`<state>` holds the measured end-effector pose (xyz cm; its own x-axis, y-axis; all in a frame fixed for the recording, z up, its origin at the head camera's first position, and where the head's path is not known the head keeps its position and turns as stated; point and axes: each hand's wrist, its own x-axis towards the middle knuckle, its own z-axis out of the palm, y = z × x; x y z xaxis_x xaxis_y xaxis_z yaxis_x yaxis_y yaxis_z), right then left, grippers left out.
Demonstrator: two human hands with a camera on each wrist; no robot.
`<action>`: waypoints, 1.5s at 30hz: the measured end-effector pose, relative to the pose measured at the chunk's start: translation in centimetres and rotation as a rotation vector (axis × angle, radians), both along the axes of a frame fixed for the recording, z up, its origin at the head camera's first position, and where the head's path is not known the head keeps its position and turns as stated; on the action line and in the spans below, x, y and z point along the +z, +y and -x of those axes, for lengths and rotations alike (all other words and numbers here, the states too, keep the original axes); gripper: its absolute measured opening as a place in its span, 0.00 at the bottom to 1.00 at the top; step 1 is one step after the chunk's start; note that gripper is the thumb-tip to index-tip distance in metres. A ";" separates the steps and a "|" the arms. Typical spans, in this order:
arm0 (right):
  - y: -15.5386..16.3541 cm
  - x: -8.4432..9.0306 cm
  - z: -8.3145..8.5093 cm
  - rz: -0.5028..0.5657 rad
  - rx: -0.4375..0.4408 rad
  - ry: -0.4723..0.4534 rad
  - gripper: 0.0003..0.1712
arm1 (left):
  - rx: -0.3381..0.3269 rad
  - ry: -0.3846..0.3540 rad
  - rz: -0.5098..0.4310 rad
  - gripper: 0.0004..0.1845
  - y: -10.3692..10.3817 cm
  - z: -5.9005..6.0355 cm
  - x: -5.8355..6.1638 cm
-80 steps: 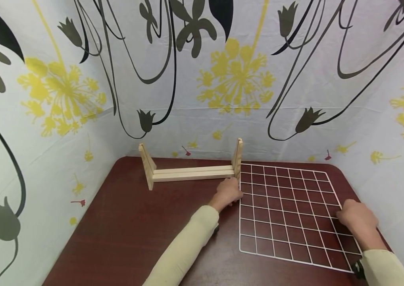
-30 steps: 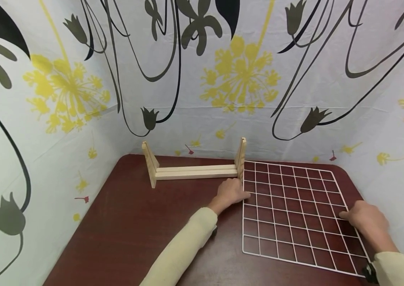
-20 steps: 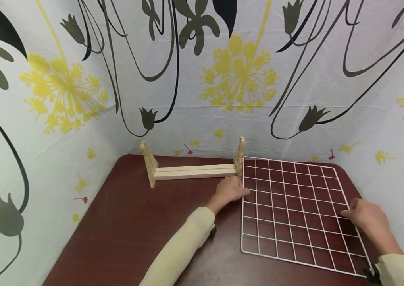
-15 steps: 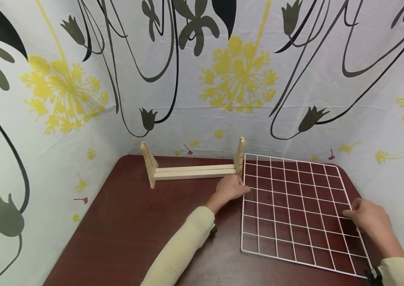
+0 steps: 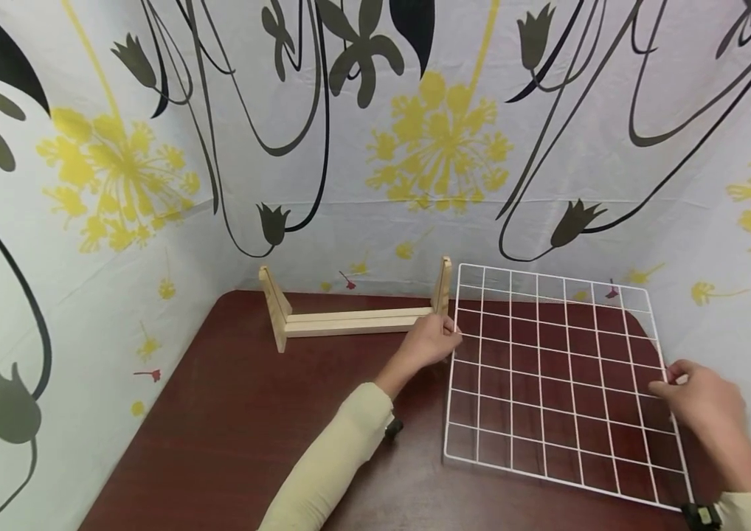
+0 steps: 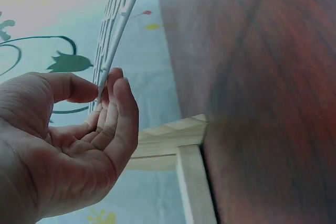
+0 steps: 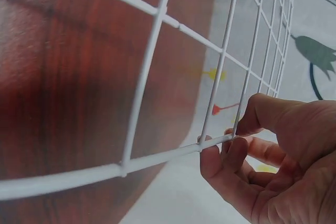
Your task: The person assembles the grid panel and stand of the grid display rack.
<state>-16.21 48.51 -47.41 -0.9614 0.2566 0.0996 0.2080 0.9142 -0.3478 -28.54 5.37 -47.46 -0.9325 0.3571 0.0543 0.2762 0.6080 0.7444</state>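
A white wire grid panel (image 5: 572, 381) is tilted over the right part of the table, its far edge raised and its near edge low by the tabletop. My left hand (image 5: 430, 341) pinches the panel's left edge wire between thumb and fingers; the left wrist view shows this hand (image 6: 79, 135) on the rim. On the opposite side my right hand (image 5: 707, 398) pinches the right edge wire, and in the right wrist view that hand (image 7: 268, 156) has its thumb and fingertips around the rim. Just behind my left hand stands a wooden stand (image 5: 358, 321) with two upright ends joined by a crossbar.
The dark red-brown table (image 5: 236, 442) reaches back to a white floral-patterned cloth (image 5: 342, 228), which also hangs along the left and right sides. The wooden stand's right upright (image 5: 440, 287) is close to the panel's left edge.
The panel's far edge has risen from the table, tilting the panel towards me. Both hands have come up with its sides, the right one also shifting a little outwards. The wooden stand has stayed put.
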 end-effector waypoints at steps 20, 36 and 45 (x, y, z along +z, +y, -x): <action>-3.1 5.2 -2.1 0.160 -0.058 0.117 0.18 | -0.088 -0.228 -0.710 0.13 -3.0 -1.2 4.5; -7.1 6.9 -1.7 0.515 0.021 0.257 0.17 | -0.085 -0.228 -0.819 0.14 -8.4 -1.8 5.4; -10.0 6.1 -0.9 0.537 0.143 0.335 0.13 | 0.027 -0.214 -0.860 0.13 -11.6 -2.2 5.2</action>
